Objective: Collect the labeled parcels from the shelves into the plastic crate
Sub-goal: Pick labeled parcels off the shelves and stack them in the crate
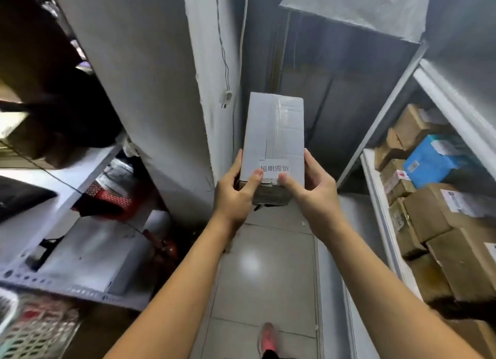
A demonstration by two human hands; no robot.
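Parcel (273, 133), a long white cardboard box sealed with clear tape, is up in the air in the middle of the aisle. The person holds it out in front of them above the tiled floor (268, 291), between the two racks of shelving. A white label (274, 168) with black printed characters sits on its near end, facing up.

At the far left, the plastic crate (35, 329) shows its latticed wall in the bottom corner, just below the left shelf (80, 291), a white metal rack with a perforated edge. Further back on that rack lies a red patterned packet (112, 197); the rest there is dark and blurred. A white pillar (161, 90) stands just right of the rack, and a small plug (225, 98) dangles on a wire beside it.

The left hand (233, 195) grips the parcel's near left corner, thumb pressed on the top face at the label's left edge, fingers (238, 161) curled round the side. The right hand (314, 195) grips the near right corner the same way, thumb on top at the label's lower right, fingers wrapped along the right side.

Below the arms, a pink shoe (267, 337) is on the tiles. On the right, the right shelf (381, 211) is packed with brown cardboard boxes (429, 219), some with labels, and a blue box (434, 157) rests among them towards the back.
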